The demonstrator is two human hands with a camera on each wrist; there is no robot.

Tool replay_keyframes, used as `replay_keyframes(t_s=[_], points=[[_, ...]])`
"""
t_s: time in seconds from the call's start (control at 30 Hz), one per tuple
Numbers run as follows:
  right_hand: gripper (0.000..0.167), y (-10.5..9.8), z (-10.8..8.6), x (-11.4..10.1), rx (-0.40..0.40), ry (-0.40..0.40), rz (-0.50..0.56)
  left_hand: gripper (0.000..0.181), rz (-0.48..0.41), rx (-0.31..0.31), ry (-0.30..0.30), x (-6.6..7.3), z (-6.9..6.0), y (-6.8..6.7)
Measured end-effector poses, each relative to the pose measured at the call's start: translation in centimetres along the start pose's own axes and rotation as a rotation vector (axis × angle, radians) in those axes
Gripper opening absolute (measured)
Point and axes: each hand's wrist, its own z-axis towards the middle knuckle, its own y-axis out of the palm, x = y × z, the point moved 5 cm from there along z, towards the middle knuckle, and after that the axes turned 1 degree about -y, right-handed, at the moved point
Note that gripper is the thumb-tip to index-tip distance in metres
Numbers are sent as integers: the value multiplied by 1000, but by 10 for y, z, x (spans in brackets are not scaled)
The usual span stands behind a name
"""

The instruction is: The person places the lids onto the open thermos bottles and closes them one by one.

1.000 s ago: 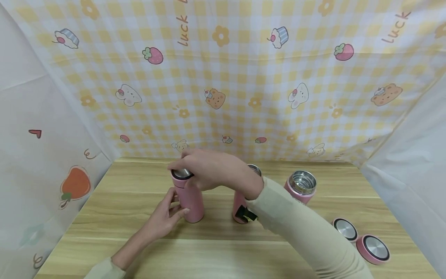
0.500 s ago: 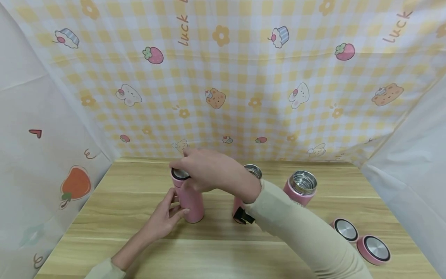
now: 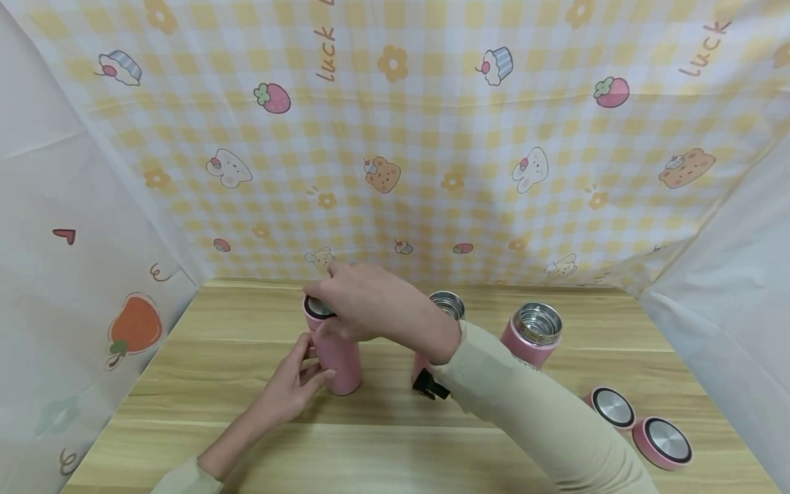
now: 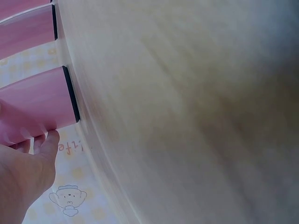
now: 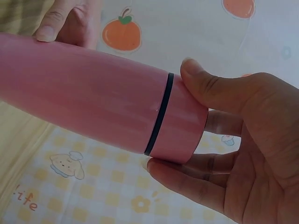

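A pink thermos bottle (image 3: 341,360) stands upright on the table, left of centre. Its pink lid (image 5: 181,123) sits on top, with a dark ring between lid and body. My right hand (image 3: 370,302) grips the lid from above, thumb on one side and fingers on the other, as the right wrist view shows. Low on the body, my left hand (image 3: 295,385) holds the bottle between thumb and fingers. In the left wrist view the fingers of the left hand (image 4: 35,163) lie against the bottle's side near its dark base.
Two lidless pink bottles stand to the right: a middle one (image 3: 447,303), partly behind my right forearm, and a right one (image 3: 535,329). Two loose lids, one (image 3: 613,407) beside the other (image 3: 665,441), lie at the table's right. A checked curtain (image 3: 395,137) hangs behind the table (image 3: 345,453).
My right hand has turned slightly on the lid, its wrist shifting a little, so the middle bottle's mouth shows more. The left hand and the bottle have stayed in place.
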Motion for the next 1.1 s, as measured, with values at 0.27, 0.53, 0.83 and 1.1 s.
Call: replay_keyframes(t_s=[0.27,0.53,0.83,1.1], points=[[53,2,0,4,-58,42,75,54,3,-4,8,-3,0,-1],[51,0,-5,11,-89,-69,245,52,-4,-18,21,-2,2,-1],[55,-4,-5,8,-97,-194,260,51,23,-1,19,0,4,-2],[53,-3,-3,8,-109,-177,256,51,25,-4,3,1,2,-2]])
